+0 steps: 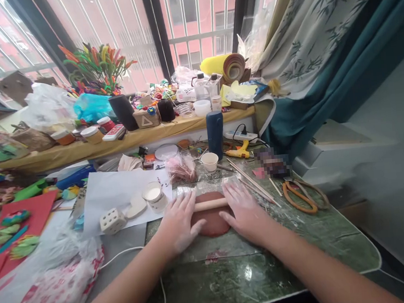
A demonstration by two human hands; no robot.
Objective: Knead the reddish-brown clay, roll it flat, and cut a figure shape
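A flattened round of reddish-brown clay (213,224) lies on the green tabletop in front of me. Across its upper half rests a pale wooden rolling pin (211,205). My left hand (180,223) lies flat over the pin's left end, fingers stretched forward and thumb apart, reaching onto the clay. Over the right end, my right hand (244,210) is spread the same way, its thumb by the clay's edge. White powder coats both hands. The pin's ends are hidden beneath them. Left of my left hand stands a cup of white powder (153,193).
A white die-shaped block (113,221) sits on white paper at left. Beyond the clay are a bag of brown clay (182,167), a paper cup (210,161) and a blue cylinder (215,134). Wooden sticks (252,180), orange-handled scissors (300,197) and a yellow glue gun (240,150) lie right.
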